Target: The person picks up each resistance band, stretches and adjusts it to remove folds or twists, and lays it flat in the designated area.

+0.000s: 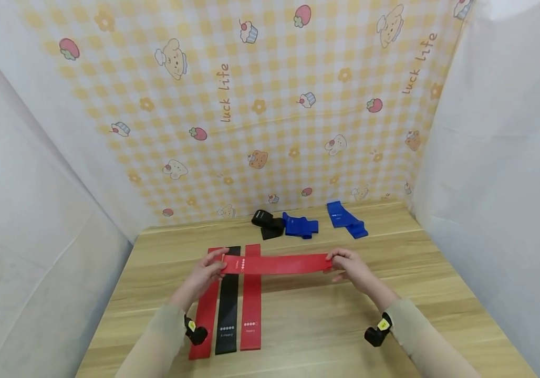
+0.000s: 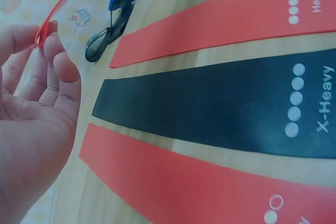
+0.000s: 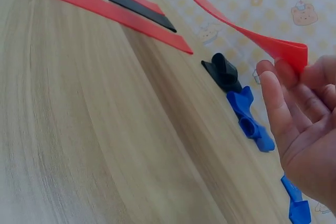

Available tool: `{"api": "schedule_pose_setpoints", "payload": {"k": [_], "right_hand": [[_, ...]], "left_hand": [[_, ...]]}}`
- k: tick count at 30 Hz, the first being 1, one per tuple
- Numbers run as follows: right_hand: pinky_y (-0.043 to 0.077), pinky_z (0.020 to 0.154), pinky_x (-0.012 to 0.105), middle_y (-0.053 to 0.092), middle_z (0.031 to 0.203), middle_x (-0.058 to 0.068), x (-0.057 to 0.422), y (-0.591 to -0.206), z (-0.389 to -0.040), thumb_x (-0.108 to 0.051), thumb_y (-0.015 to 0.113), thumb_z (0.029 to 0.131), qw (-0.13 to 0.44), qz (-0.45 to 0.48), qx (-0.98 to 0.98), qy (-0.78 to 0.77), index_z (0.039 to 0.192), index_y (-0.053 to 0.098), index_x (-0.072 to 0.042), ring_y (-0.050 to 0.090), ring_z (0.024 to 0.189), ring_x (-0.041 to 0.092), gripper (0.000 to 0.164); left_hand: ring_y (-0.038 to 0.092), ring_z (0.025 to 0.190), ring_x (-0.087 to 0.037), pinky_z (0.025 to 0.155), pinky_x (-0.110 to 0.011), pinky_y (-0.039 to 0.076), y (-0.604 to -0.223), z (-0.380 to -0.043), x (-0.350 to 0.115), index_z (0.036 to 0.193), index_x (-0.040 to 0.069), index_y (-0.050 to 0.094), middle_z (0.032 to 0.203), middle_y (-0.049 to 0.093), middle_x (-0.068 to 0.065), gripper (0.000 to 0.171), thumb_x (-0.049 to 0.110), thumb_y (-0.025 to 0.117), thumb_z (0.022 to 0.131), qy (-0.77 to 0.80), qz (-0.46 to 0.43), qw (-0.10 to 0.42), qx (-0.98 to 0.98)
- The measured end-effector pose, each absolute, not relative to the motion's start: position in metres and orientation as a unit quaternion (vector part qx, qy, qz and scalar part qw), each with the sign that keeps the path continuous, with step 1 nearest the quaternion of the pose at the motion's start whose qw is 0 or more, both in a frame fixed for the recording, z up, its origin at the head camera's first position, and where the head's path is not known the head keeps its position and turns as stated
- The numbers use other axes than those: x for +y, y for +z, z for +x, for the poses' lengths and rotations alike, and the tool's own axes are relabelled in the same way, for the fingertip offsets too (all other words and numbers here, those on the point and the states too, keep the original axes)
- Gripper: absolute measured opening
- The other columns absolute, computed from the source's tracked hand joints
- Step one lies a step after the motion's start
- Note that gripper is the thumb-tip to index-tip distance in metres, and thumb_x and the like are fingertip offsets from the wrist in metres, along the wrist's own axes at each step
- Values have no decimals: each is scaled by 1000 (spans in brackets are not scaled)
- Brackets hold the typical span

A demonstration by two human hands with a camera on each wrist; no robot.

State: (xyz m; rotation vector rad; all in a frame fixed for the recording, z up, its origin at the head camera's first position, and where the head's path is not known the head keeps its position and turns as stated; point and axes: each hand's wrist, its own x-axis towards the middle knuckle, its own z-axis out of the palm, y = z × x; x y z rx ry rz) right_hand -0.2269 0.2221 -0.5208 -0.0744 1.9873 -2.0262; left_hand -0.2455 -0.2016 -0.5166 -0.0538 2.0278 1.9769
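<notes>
A red resistance band (image 1: pixel 289 264) is stretched out flat and level above the table, its "Heavy" print towards the left end. My left hand (image 1: pixel 208 270) pinches its left end between thumb and fingers; the left wrist view shows the looped end in that hand (image 2: pixel 44 82). At the other end my right hand (image 1: pixel 348 268) pinches the band, and its folded end (image 3: pixel 294 59) shows in the right wrist view. Below lie a red band (image 1: pixel 251 310), a black X-Heavy band (image 1: pixel 227 315) and another red band (image 1: pixel 204 325), side by side lengthwise, the last partly behind my left hand and wrist.
Towards the back of the wooden table (image 1: pixel 317 325) lie a crumpled black band (image 1: pixel 270 224), a bunched blue band (image 1: pixel 300 226) and a twisted blue band (image 1: pixel 347 219). A checked cloth (image 1: pixel 279 131) hangs behind, with white sheets (image 1: pixel 501 157) at both sides.
</notes>
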Motion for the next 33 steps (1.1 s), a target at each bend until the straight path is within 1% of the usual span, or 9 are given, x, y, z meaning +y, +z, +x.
{"api": "schedule_pose_setpoints", "payload": {"k": [3, 7, 10, 13, 17, 20, 25, 28, 33], "right_hand": [[57, 64, 37, 61, 103, 8, 221, -521, -229, -17, 46, 100, 149, -17, 689, -709, 102, 61, 0, 65, 87, 24, 22], [57, 69, 40, 59, 107, 9, 222, -520, -234, -21, 56, 98, 155, -26, 696, -701, 107, 60, 1, 64, 90, 22, 24], [57, 71, 41, 58, 110, 10, 222, -519, -239, -17, 59, 96, 171, -42, 708, -684, 111, 59, 2, 62, 92, 21, 24], [57, 71, 42, 59, 114, 13, 224, -518, -245, -13, 57, 97, 188, -60, 716, -670, 121, 57, 4, 63, 94, 23, 30], [57, 70, 46, 60, 119, 18, 227, -517, -255, -9, 58, 96, 201, -71, 718, -662, 141, 43, 1, 67, 94, 31, 48], [56, 71, 49, 61, 119, 20, 227, -513, -264, -8, 60, 95, 205, -67, 720, -659, 147, 33, -1, 68, 92, 34, 59], [55, 77, 46, 68, 107, 14, 224, -504, -275, -11, 61, 95, 209, -18, 722, -660, 141, 40, 3, 71, 82, 26, 52], [56, 77, 42, 70, 100, 11, 220, -500, -282, -12, 61, 95, 204, 11, 720, -663, 135, 46, 6, 71, 77, 21, 46], [56, 77, 40, 68, 102, 12, 214, -498, -293, -10, 61, 95, 196, 27, 714, -672, 133, 48, 8, 71, 73, 20, 43]], "left_hand": [[55, 79, -25, 72, -30, 49, -516, -242, -204, 145, 8, 42, 90, 59, -5, 53, 10, 59, 95, 681, -13, 157, 716], [54, 80, -26, 75, -33, 49, -516, -240, -205, 145, 11, 42, 90, 57, -7, 52, 9, 58, 96, 674, -9, 160, 721], [52, 78, -24, 75, -34, 49, -514, -238, -205, 145, 11, 42, 87, 55, -7, 51, 8, 57, 96, 669, -2, 159, 726], [51, 75, -22, 73, -33, 49, -512, -235, -207, 145, 10, 43, 85, 55, -8, 51, 6, 55, 95, 656, 13, 157, 738], [51, 74, -22, 72, -32, 50, -512, -233, -209, 144, 14, 45, 88, 56, -12, 51, 4, 54, 95, 638, 28, 162, 752], [53, 73, -23, 72, -32, 51, -512, -231, -210, 145, 17, 46, 91, 57, -14, 52, 5, 56, 95, 624, 37, 169, 762], [55, 73, -23, 70, -32, 52, -510, -226, -212, 143, 13, 45, 89, 57, -13, 53, 8, 60, 93, 609, 61, 175, 771], [55, 73, -22, 72, -36, 52, -507, -223, -211, 137, 7, 46, 86, 56, -10, 46, 8, 60, 93, 607, 77, 179, 770], [55, 72, -26, 70, -40, 52, -503, -218, -210, 124, 2, 44, 80, 55, -9, 37, 4, 61, 92, 609, 102, 179, 766]]}}
